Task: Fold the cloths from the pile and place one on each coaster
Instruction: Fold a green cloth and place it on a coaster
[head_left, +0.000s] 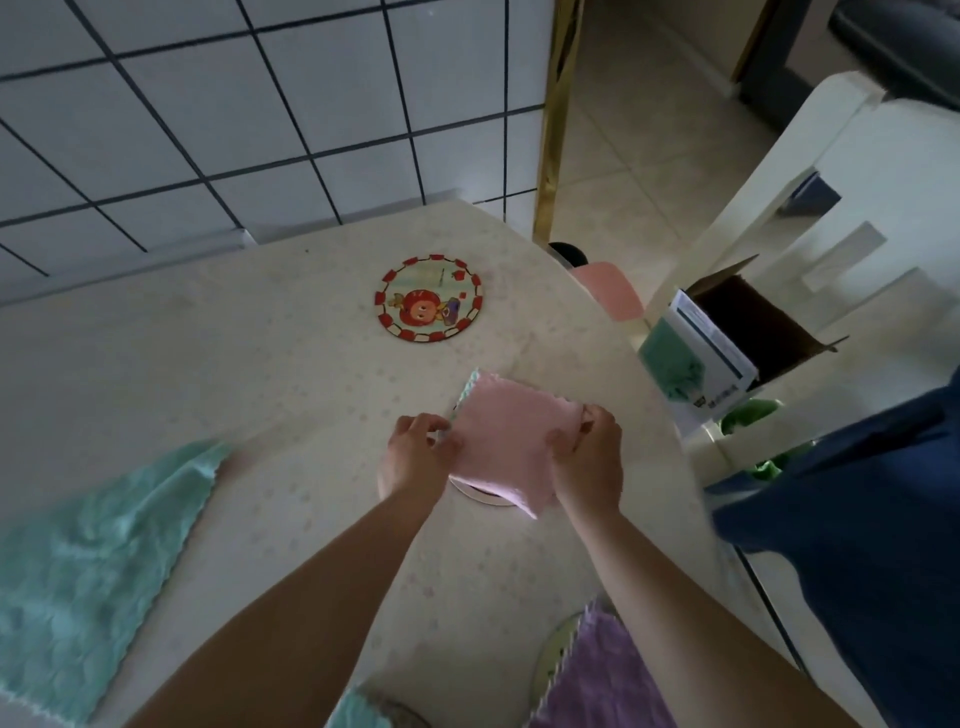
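In the head view, the left hand (415, 457) and right hand (589, 449) each pinch an edge of the folded pink cloth (506, 447), which lies between them over a mostly hidden coaster (480, 492). Nearer the person than the right hand, a purple cloth (605, 670) covers another coaster. Beyond both hands the cartoon coaster (428, 298) is bare. Left of the left hand, the green cloth (88, 540) looks unfolded.

Folded pink cloth (511, 441) lies flat over what seems a coaster (480, 491), mostly covered
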